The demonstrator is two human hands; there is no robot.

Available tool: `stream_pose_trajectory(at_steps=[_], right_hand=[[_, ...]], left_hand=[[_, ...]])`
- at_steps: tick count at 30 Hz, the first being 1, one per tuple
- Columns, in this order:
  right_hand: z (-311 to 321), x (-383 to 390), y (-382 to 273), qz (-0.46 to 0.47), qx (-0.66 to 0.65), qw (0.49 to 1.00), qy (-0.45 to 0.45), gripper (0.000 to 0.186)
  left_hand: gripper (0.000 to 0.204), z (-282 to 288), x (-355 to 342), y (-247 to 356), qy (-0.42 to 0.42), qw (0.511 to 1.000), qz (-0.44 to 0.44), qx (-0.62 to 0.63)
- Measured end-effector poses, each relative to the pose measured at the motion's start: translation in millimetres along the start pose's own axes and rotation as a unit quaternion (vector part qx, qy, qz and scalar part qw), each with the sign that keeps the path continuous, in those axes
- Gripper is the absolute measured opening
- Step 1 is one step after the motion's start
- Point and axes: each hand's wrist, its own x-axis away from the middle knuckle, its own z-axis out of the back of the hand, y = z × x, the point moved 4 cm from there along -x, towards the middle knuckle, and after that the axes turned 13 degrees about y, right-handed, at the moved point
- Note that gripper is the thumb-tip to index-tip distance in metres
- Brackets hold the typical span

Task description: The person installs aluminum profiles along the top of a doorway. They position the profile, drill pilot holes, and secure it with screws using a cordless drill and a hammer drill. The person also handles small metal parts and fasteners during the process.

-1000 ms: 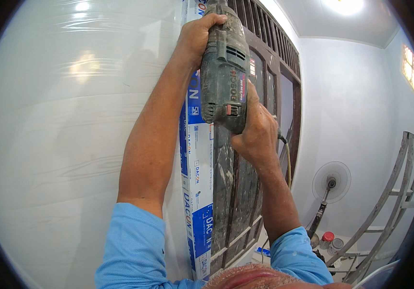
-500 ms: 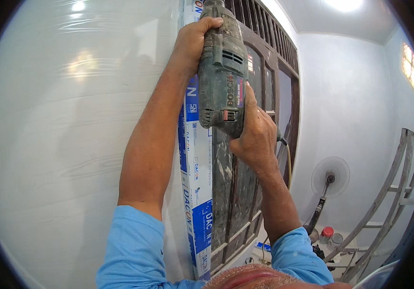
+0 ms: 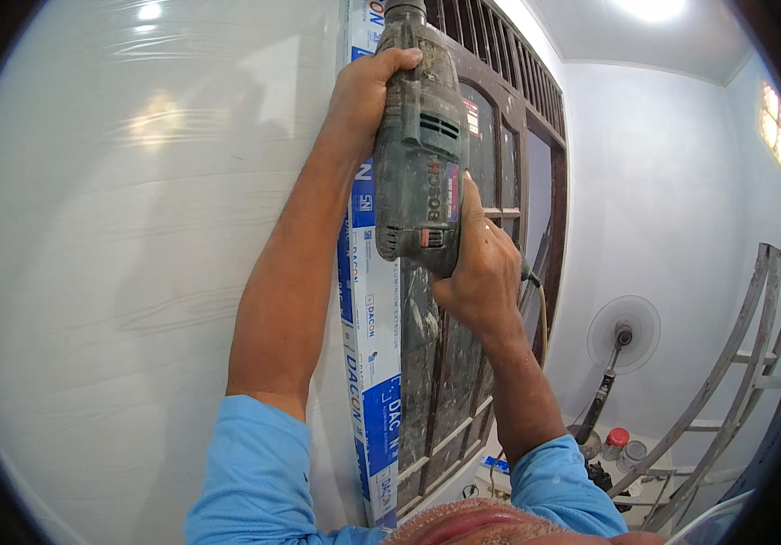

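A dusty dark green power drill (image 3: 416,163) points upward, held overhead in both of my hands. My left hand (image 3: 368,95) is closed around the drill's body near its front, thumb over the top. Lower down, my right hand (image 3: 486,272) grips the rear handle, its index finger stretched along the side of the housing. Past the top edge of the picture the drill's tip is hidden. Right behind the drill runs an upright frame profile (image 3: 372,350) wrapped in blue and white printed film; whether the drill touches it I cannot tell.
A plastic-covered white panel (image 3: 136,300) fills the left side. Right of the profile stands a dark wooden door (image 3: 449,363). Farther right are a standing fan (image 3: 624,336), a wooden ladder (image 3: 740,381) and a jar with a red lid (image 3: 617,438). A cord (image 3: 543,318) hangs from the drill.
The drill and both hands have come slightly down in the picture, so a little more of the drill's front collar shows. The grip of both hands is the same.
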Motion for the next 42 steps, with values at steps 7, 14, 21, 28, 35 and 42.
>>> stream_pose_trajectory(at_steps=[7,14,21,28,35,42], right_hand=[[7,24,-7,0.001,0.009,1.000,-0.013,0.101],[11,52,-5,0.014,0.006,1.000,-0.008,0.100],[21,72,-15,0.017,0.005,1.000,-0.014,0.100],[31,99,-18,0.012,-0.010,0.999,-0.046,0.103],[83,138,-17,-0.131,-0.114,0.932,-0.320,0.131],[139,178,-29,-0.500,-0.244,0.781,-0.286,0.146]], left_hand=[[0.032,6,20,-4,-0.049,0.999,-0.006,-0.018],[0.027,6,54,-13,-0.007,1.000,0.015,-0.016],[0.036,11,81,-14,0.038,0.998,0.014,-0.044],[0.042,16,116,-27,0.059,0.996,0.058,-0.021],[0.053,4,204,-47,0.075,0.992,0.077,-0.068],[0.066,-14,363,-112,0.051,0.968,0.246,-0.009]])
